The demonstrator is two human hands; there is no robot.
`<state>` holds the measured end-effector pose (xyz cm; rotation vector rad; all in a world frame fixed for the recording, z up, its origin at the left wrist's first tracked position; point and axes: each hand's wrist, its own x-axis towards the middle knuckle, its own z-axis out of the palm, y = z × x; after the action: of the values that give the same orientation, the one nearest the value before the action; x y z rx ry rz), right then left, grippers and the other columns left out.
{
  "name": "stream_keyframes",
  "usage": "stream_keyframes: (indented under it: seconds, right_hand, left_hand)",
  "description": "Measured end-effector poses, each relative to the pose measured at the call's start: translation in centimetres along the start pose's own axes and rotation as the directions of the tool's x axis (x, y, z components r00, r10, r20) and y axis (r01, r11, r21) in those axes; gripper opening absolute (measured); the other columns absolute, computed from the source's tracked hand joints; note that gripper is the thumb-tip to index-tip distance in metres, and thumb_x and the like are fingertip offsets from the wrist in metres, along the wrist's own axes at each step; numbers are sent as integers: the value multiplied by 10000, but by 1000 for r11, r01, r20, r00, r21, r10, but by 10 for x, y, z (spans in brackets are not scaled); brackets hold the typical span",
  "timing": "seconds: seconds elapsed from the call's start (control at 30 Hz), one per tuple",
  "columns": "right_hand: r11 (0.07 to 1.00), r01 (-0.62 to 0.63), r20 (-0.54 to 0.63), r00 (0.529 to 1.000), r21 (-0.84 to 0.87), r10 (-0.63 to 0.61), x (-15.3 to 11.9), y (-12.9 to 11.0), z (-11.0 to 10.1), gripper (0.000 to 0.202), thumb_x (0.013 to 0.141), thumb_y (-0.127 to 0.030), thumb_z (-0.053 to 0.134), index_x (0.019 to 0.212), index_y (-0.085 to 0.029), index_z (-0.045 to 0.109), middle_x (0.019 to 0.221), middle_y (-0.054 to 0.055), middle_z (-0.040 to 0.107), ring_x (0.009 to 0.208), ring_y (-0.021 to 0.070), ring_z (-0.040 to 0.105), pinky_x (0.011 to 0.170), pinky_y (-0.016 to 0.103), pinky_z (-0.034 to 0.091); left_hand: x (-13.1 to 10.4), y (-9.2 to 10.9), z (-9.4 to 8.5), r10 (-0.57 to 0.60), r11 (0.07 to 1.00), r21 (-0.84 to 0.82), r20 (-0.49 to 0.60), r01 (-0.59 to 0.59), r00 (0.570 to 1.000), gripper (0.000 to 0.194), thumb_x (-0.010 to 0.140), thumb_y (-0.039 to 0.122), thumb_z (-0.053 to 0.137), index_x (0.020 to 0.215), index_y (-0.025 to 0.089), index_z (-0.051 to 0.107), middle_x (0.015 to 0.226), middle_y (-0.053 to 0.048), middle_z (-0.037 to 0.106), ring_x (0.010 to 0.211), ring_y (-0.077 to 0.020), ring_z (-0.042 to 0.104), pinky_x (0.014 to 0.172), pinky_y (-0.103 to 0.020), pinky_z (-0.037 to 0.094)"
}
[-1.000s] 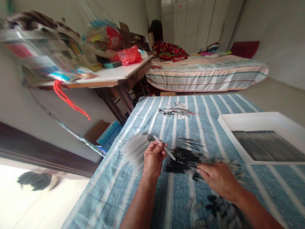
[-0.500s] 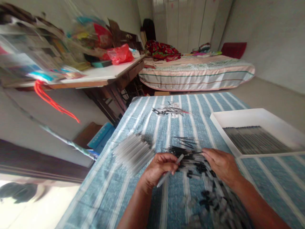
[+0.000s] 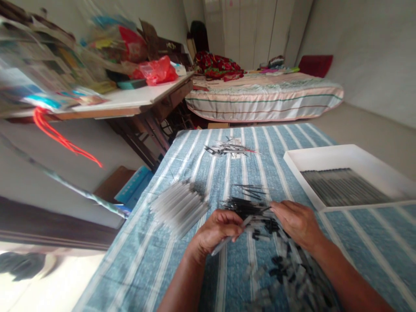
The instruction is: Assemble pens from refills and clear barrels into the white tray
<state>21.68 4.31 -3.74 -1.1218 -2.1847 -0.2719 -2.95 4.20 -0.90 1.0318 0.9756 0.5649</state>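
Note:
My left hand (image 3: 221,227) is closed around a translucent pen barrel (image 3: 221,246), tilted with its upper end toward my right hand. Thumb and fingers of my right hand (image 3: 295,222) pinch a thin black pen refill (image 3: 265,209), which points left toward the barrel. A short gap seems to separate the two. Just beyond my hands lies a heap of black refills (image 3: 242,206). Black and clear small pen parts (image 3: 281,268) are scattered between my forearms. Left of my left hand, several pale barrels (image 3: 182,208) lie side by side.
A white tray (image 3: 325,152) at the right holds a row of pens (image 3: 344,187). Loose pen parts (image 3: 227,148) lie near the far edge of the striped tablecloth (image 3: 156,251). A cluttered desk (image 3: 130,106) stands at the left, a bed (image 3: 266,102) behind.
My hands have come slightly closer together, with the refill nearer the barrel. The whole view has shifted a little, so the surroundings sit further left and higher.

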Motion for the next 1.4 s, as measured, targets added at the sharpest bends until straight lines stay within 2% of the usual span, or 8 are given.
stream_keyframes:
  seconds: [0.37, 0.53, 0.67, 0.77, 0.87, 0.93, 1.0, 1.4]
  right_hand:
    - [1000, 7, 3, 1000, -27, -7, 3, -9, 3, 220, 897, -142, 484, 832, -121, 693, 588, 35, 601, 553, 149, 569, 574, 259, 422]
    - [989, 68, 4, 998, 133, -69, 7, -28, 3, 208, 899, -112, 463, 935, -114, 669, 673, 55, 660, 622, 158, 608, 648, 268, 466]
    - [959, -63, -60, 995, 277, 82, 6, -26, -2, 216, 894, -190, 511, 1057, -115, 630, 843, 86, 723, 691, 149, 664, 684, 236, 490]
    - [949, -216, 210, 963, 228, 169, 6, -19, -8, 149, 867, -228, 541, 859, -170, 678, 732, 42, 727, 622, 155, 673, 598, 229, 472]
    - [972, -235, 585, 791, 20, 179, 9, -21, -12, 170, 836, -252, 565, 733, -200, 690, 647, 39, 715, 609, 194, 678, 550, 245, 432]
    - [977, -196, 697, 689, -86, 200, 12, -26, -12, 183, 839, -267, 552, 746, -206, 698, 688, 67, 727, 664, 224, 691, 555, 252, 421]
    - [976, -169, 730, 648, -138, 216, 16, -33, -10, 192, 851, -264, 528, 775, -208, 695, 716, 84, 731, 687, 235, 696, 557, 253, 413]
    - [992, -41, 689, 716, -122, 115, 14, -40, -9, 183, 826, -122, 510, 800, -208, 669, 674, 63, 726, 611, 236, 693, 497, 254, 379]
  left_hand:
    - [3, -1, 7, 29, 999, -15, 9, -28, 1000, 101, 621, 178, 642, 676, 102, 679, 446, 28, 543, 413, -69, 413, 462, -219, 270]
    - [3, 1, 17, 39, 999, 19, 14, -39, 999, 110, 623, 191, 695, 695, 111, 669, 480, 19, 583, 403, -49, 378, 421, -196, 215]
    - [5, -2, 19, 155, 986, -64, -32, -156, 987, 160, 666, 240, 723, 758, 123, 664, 564, 3, 627, 430, -50, 410, 420, -181, 258]
    - [6, -5, 16, 229, 965, -106, -104, -240, 968, 163, 684, 237, 726, 776, 129, 647, 595, 1, 638, 447, -51, 431, 429, -173, 281]
    - [7, -6, 14, 265, 950, -134, -138, -283, 954, 166, 691, 238, 726, 771, 132, 627, 597, 3, 643, 426, -41, 412, 424, -170, 277]
    - [7, -7, 14, 274, 945, -141, -147, -294, 950, 169, 694, 244, 725, 770, 131, 625, 592, 2, 642, 422, -41, 408, 422, -169, 278]
    - [6, -6, 14, 271, 948, -132, -138, -289, 953, 178, 690, 248, 730, 778, 126, 634, 578, 2, 634, 422, -43, 408, 416, -168, 275]
    - [2, -1, 16, 207, 968, -122, -99, -218, 973, 199, 641, 257, 754, 750, 111, 674, 513, 13, 600, 406, -44, 408, 393, -174, 221]
